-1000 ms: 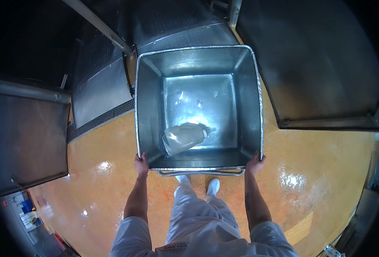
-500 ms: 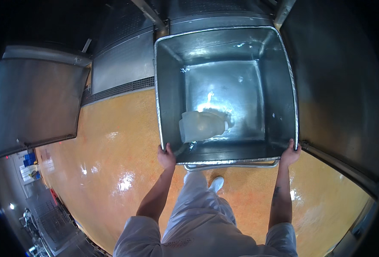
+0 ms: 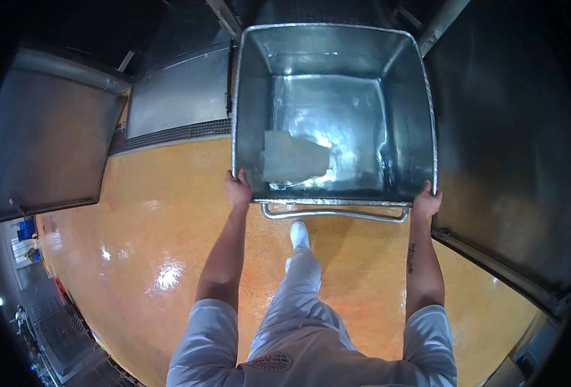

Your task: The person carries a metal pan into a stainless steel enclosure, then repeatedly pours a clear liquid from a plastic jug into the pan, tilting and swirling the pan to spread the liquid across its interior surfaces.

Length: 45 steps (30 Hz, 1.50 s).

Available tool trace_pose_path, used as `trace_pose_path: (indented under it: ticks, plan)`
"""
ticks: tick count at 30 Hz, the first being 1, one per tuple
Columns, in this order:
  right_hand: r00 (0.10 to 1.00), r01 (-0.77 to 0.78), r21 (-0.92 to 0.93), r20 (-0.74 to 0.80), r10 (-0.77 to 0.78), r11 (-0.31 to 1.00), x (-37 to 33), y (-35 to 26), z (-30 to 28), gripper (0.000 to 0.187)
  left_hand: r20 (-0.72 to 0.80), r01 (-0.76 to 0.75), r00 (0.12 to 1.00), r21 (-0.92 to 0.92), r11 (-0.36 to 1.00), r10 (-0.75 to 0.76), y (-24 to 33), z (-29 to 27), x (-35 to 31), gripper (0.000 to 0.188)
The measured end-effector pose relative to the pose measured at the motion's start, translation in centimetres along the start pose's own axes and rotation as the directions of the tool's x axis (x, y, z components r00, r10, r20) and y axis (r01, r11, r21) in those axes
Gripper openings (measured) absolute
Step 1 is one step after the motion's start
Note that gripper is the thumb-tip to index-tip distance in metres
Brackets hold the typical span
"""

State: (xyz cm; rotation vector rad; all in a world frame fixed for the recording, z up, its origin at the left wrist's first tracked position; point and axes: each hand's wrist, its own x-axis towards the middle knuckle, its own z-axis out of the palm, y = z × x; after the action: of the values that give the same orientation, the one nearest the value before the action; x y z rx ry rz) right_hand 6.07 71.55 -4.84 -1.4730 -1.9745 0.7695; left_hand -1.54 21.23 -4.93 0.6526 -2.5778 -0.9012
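Note:
A large square metal bin [image 3: 337,202] with a thick rolled rim stands ahead of me. My left hand [image 3: 237,189] grips its near left corner, thumb over the rim. At the near right corner my right hand [image 3: 427,201] is wrapped round the rim in the same way. Both arms reach forward. Inside the bin a translucent white plastic jug [image 3: 293,157] lies on its side at the near left, its narrow end pointing right. A tubular metal handle [image 3: 337,215] runs along the bin's near side, below the rim, and neither hand is on it.
Left stands an upright metal panel [image 3: 53,142]; a dark metal wall [image 3: 498,155] rises close on the right. A floor grate [image 3: 169,137] crosses beside a sloping metal plate [image 3: 182,93]. The orange floor [image 3: 169,226] shines as if wet. Metal equipment [image 3: 56,322] stands at lower left.
The bin has moved forward, away from my body, with both hands still on its rim. My arms reach out further and my legs have changed stride. The jug stays inside.

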Motion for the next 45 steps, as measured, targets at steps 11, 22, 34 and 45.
trace_pose_path:
  ticks: [11, 22, 34, 45]
  plan:
    - [0.997, 0.044, 0.064, -0.066, -0.039, 0.997, 1.8, -12.3, 17.9, 0.054, 0.040, -0.034, 0.998, -0.114, 0.993, 0.039, 1.9, 11.1, 20.0, 0.036]
    - [0.997, -0.077, -0.011, 0.005, 0.077, 0.997, 15.2, -13.5, 44.9, 0.054, 0.027, 0.027, 0.999, 0.116, 0.993, -0.030, 6.6, 36.2, 32.5, 0.038]
    - [0.995, -0.082, 0.174, -0.044, 0.091, 0.981, 17.6, -3.1, 50.5, 0.048, -0.055, -0.057, 0.996, 0.162, 0.985, 0.067, 3.0, 44.1, 27.0, 0.041]
    - [0.998, 0.045, 0.682, -0.058, -0.008, 0.730, 16.9, -5.9, 47.2, 0.023, 0.196, 0.067, 0.980, -0.143, 0.987, -0.038, 3.2, 42.2, 32.7, 0.046]
